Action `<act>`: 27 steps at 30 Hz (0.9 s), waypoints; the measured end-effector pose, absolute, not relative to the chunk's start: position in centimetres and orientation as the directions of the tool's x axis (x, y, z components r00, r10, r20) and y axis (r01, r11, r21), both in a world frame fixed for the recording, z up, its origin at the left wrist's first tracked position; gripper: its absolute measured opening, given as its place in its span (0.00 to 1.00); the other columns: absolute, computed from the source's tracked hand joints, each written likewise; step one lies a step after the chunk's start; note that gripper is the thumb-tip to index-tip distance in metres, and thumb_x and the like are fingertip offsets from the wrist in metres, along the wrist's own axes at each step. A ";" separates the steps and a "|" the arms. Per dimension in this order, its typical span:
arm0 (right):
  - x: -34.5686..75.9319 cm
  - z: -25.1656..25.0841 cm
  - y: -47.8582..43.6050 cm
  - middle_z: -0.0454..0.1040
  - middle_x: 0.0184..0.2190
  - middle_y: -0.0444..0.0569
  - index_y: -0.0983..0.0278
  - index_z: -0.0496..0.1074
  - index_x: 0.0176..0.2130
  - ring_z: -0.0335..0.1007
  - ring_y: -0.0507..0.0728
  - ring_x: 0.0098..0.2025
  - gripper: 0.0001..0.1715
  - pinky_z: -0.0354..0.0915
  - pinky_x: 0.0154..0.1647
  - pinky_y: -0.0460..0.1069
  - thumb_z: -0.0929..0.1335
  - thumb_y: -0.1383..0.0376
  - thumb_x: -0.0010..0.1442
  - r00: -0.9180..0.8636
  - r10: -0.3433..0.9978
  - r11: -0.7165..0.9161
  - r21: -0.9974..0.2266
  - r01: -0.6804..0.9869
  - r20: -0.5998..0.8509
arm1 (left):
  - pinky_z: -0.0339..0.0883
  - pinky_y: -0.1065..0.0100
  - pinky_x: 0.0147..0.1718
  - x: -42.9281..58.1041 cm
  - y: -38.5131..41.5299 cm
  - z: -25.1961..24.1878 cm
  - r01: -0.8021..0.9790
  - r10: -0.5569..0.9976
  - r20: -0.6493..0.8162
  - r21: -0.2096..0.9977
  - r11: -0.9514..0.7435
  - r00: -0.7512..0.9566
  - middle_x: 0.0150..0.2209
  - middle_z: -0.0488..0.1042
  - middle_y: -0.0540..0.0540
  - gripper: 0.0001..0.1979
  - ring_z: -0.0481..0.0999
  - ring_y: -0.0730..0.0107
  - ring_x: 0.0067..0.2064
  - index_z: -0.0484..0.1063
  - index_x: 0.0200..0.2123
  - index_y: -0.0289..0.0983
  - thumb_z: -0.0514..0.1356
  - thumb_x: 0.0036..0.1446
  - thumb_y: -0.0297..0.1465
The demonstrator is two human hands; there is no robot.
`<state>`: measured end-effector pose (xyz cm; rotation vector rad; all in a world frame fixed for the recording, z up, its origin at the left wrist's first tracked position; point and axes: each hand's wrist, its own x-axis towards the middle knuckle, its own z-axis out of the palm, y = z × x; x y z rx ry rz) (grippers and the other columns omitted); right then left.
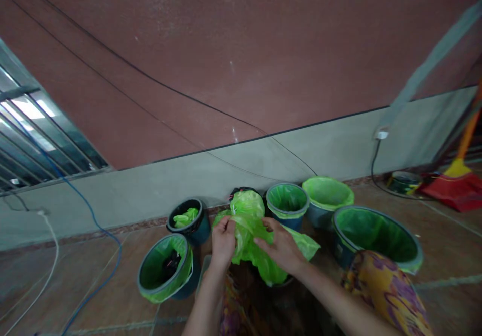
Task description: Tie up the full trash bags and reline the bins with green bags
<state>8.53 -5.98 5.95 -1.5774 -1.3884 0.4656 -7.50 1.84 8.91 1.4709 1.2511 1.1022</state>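
Note:
A thin, bright green plastic bag hangs crumpled between my hands, in front of my knees. My left hand is closed, its fingertips pinching the bag's left edge. On the other side my right hand has its fingers curled on the bag, with the thumb held apart from them. Part of the bag drapes over a dark bin below, which it mostly hides. Just beyond my hands is another bunched green bag, beside a blue bin with a green liner.
To the left stand a green-lined bin and a smaller black-lined bin. At right are a bin with a light green liner and a wide lined tub. A red dustpan and a blue hose lie farther out.

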 end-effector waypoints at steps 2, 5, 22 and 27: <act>6.3 5.6 -5.8 0.76 0.47 0.56 0.67 0.67 0.54 0.73 0.60 0.47 0.28 0.65 0.51 0.52 0.69 0.59 0.56 0.261 0.941 0.025 -0.813 0.581 0.216 | 0.60 0.74 0.22 -6.7 1.7 9.1 0.213 0.984 0.063 0.972 -0.098 0.166 0.20 0.69 0.53 0.12 0.65 0.75 0.21 0.74 0.30 0.37 0.55 0.53 0.39; 5.9 5.4 -4.7 0.78 0.38 0.53 0.66 0.71 0.48 0.74 0.59 0.41 0.17 0.64 0.44 0.50 0.66 0.65 0.59 0.250 0.962 -0.078 -0.762 0.643 0.112 | 0.59 0.74 0.23 -6.3 1.8 8.9 0.263 0.971 0.081 0.954 -0.141 0.226 0.20 0.68 0.53 0.12 0.65 0.75 0.22 0.73 0.29 0.38 0.55 0.54 0.39; 17.2 1.7 -2.4 0.79 0.32 0.48 0.64 0.76 0.34 0.72 0.55 0.35 0.15 0.60 0.35 0.46 0.61 0.70 0.57 0.404 0.897 -0.166 -0.713 0.681 0.177 | 0.66 0.67 0.51 -11.4 1.2 3.1 0.936 0.984 0.015 0.307 -0.172 0.176 0.49 0.78 0.39 0.22 0.78 0.61 0.50 0.75 0.51 0.35 0.54 0.55 0.19; 20.9 -0.4 -3.9 0.79 0.33 0.54 0.66 0.77 0.34 0.74 0.56 0.35 0.15 0.59 0.36 0.47 0.61 0.72 0.59 0.442 0.874 -0.317 -0.452 0.834 0.202 | 0.68 0.68 0.47 -13.2 3.4 3.3 0.926 0.997 0.067 0.375 -0.051 0.028 0.46 0.80 0.40 0.21 0.79 0.60 0.49 0.78 0.48 0.35 0.54 0.53 0.19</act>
